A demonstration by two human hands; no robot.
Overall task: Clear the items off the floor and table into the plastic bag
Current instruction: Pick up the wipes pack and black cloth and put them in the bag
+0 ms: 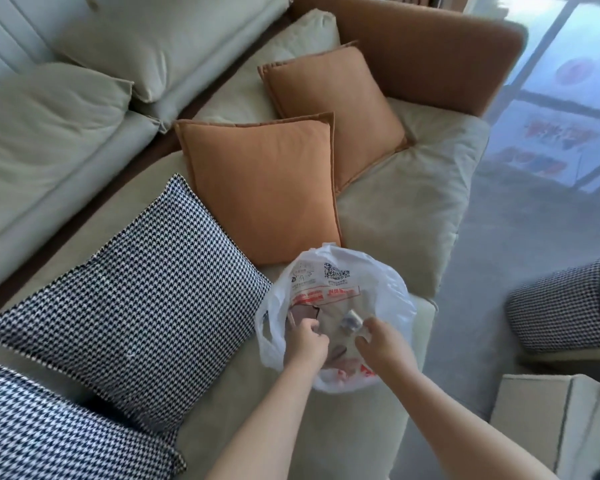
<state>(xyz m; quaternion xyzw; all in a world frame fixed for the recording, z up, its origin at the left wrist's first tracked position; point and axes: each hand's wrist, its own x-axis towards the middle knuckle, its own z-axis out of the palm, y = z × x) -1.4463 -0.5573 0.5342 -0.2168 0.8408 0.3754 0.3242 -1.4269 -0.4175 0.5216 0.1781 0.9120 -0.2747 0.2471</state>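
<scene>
The plastic bag [336, 306] sits on the sofa [413, 202] beside the checked pillow [136, 306]. Your left hand [305, 341] pinches its rim and your right hand [383, 341] grips the other side, I think to keep the mouth wide for more things.

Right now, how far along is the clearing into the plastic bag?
Well along, it seems. The plastic bag sits on the sofa and already holds several items, including a brown flat piece. In hand: the left hand and right hand both grip its rim, holding it open. Left: the table is out of view, so I cannot tell.
</scene>
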